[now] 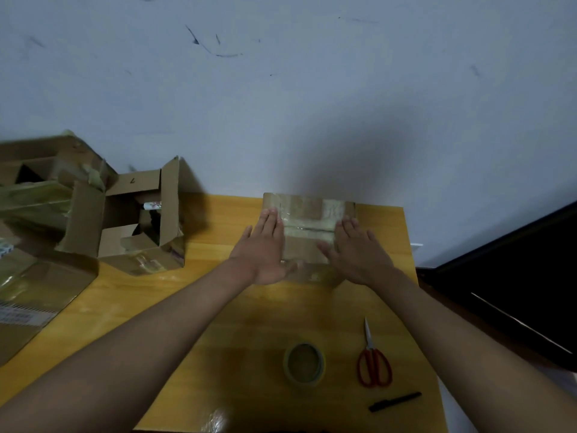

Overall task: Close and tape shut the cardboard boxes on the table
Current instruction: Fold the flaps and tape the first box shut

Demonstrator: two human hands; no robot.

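A single handwritten figure, seemingly a "7", is seen on the inner face of a raised flap of the open cardboard box (134, 220) at the left of the wooden table (237, 307). Printed lines are carried by a white label (23, 317) on the flat box at the far left edge, but they are too blurred to be read. No other legible text is shown.

Small closed box (307, 232), flaps down, clear tape along seam, far table edge. Open box (134, 223) left, flaps up.
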